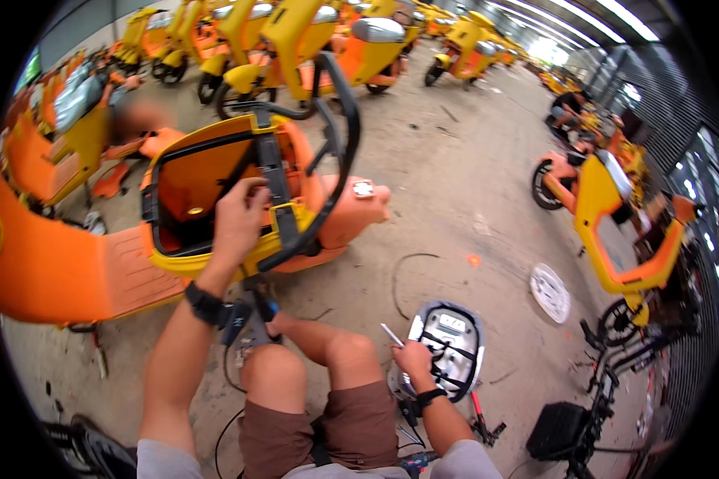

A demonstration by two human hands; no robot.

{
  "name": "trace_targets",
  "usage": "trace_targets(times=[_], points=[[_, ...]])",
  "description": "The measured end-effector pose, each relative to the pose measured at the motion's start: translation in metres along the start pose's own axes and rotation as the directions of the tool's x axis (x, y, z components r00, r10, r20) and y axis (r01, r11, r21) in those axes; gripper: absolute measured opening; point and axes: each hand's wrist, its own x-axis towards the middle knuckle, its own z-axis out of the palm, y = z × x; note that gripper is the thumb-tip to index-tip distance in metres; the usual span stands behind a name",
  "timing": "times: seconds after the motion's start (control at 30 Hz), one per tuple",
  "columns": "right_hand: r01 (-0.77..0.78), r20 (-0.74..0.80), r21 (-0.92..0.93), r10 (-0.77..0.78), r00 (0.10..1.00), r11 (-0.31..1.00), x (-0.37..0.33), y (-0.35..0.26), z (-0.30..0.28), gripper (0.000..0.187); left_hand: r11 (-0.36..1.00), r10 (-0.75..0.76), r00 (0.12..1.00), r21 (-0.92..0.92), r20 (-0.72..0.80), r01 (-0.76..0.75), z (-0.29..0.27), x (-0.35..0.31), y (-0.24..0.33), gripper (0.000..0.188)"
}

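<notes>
Before me stands an orange-and-yellow electric scooter [148, 275] with its under-seat compartment [200, 188] uncovered. My left hand [240, 215] is over the compartment, beside its black inner frame [272, 172]. Its fingers are curled together; anything in them is hidden. A black tubular rail [351, 136] rises on the compartment's right. Low on the right, my right hand [414, 359] is closed around a thin, pale rod-shaped tool [391, 334] that sticks out toward the upper left. That hand is beside an upturned silver-and-black scooter seat [455, 343] on the floor.
A white oval cover [550, 293] lies on the floor to the right. A red-handled tool [479, 411] and a power drill [417, 461] are near my right arm. Another yellow scooter [603, 215] stands at right, a crouching person [567, 112] beyond it. Rows of scooters [295, 36] stand behind.
</notes>
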Motion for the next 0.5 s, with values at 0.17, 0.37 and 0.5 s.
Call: trace_targets(times=[0.17, 0.37, 0.5], points=[[0.001, -0.024, -0.011, -0.001, 1.0, 1.0, 0.002, -0.002, -0.004, 0.036, 0.995, 0.065, 0.998, 0.079, -0.021, -0.063, -0.002, -0.002, 0.001, 0.019], [0.014, -0.022, 0.003, -0.014, 1.0, 1.0, 0.001, -0.003, -0.008, 0.037, 0.959, 0.194, 0.981, 0.203, 0.029, -0.196, -0.007, 0.003, 0.006, 0.019], [0.028, -0.035, 0.001, -0.028, 0.999, 1.0, 0.0, 0.004, -0.004, 0.037, 0.942, 0.189, 0.978, 0.264, 0.092, -0.207, -0.006, 0.014, 0.01, 0.017]])
